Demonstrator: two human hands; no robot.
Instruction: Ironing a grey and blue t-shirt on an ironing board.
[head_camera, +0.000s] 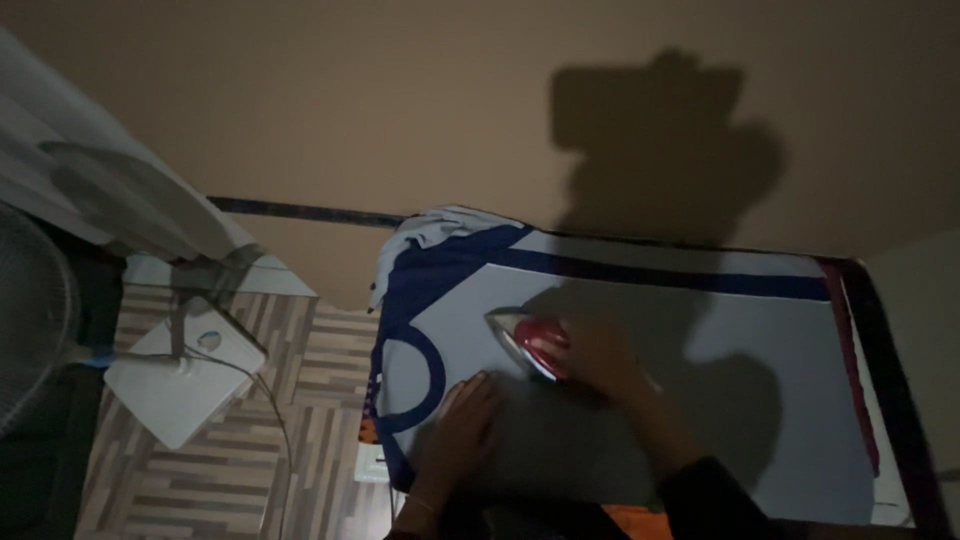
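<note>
**Inspector:** Start with the garment.

**Assistant:** A white shirt with dark blue trim (640, 400) lies spread flat on a padded surface (900, 400) with a dark red edge, its round blue collar toward the left end. More white cloth (440, 225) is bunched at the far left corner.

**Inspector:** The iron?

**Assistant:** A red iron with a pale soleplate (530, 342) sits on the shirt just right of the collar, tip pointing left. The right hand (600, 360) is closed around its handle.

**Inspector:** And the other hand?

**Assistant:** The left hand (465, 420) lies open, palm down, fingers together on the fabric just below the iron, gripping nothing.

**Inspector:** Your judgement on technique?

**Assistant:** Keep the flat hand drawing the cloth taut ahead of the tip but clear of the soleplate, and keep the iron moving in even strokes, easing around the collar seam. The light is dim, so creases are hard to read.

**Inspector:** Surroundings?

**Assistant:** A standing fan (30, 330) with a white base (180, 385) and trailing cord on wood-patterned flooring (320, 400), left of the board.
</note>
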